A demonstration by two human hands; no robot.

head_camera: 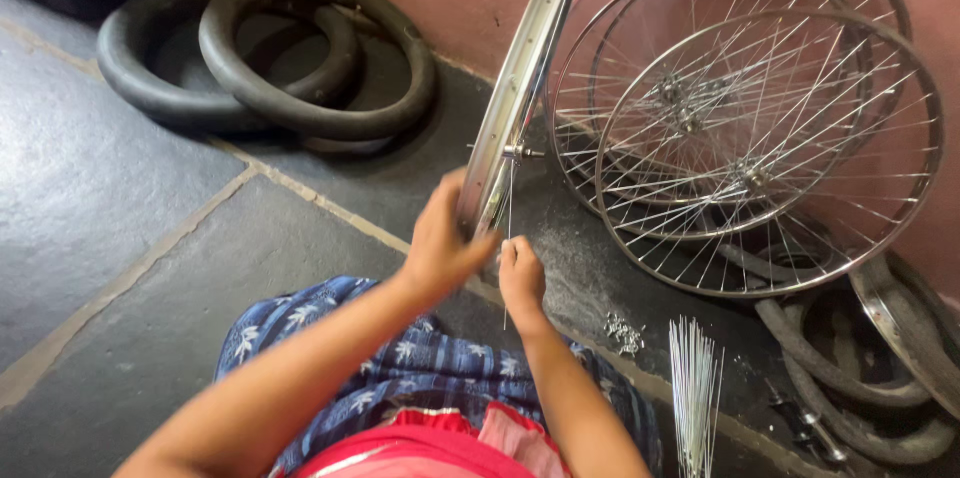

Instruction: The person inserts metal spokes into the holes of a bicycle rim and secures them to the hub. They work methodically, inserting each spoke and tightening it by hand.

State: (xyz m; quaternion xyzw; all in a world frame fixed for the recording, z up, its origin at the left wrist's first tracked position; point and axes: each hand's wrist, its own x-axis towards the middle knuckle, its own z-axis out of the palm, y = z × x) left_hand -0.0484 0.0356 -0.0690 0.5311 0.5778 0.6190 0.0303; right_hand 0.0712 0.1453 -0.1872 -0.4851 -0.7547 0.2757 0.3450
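A shiny steel bicycle wheel rim (520,78) stands upright and edge-on in front of me, its hub axle (520,151) sticking out at mid height. My left hand (440,243) grips the rim's lower edge. Just to the right, my right hand (522,276) pinches a thin spoke (508,228) that runs up toward the hub. My knees, under blue patterned cloth (400,358), lie below both hands.
Spoked wheels (760,138) lean against the pink wall at right. Black tyres (280,58) lie at the back left, more tyres (870,368) at the lower right. A bundle of loose spokes (693,388) and a small pile of nipples (624,333) rest on the stone floor.
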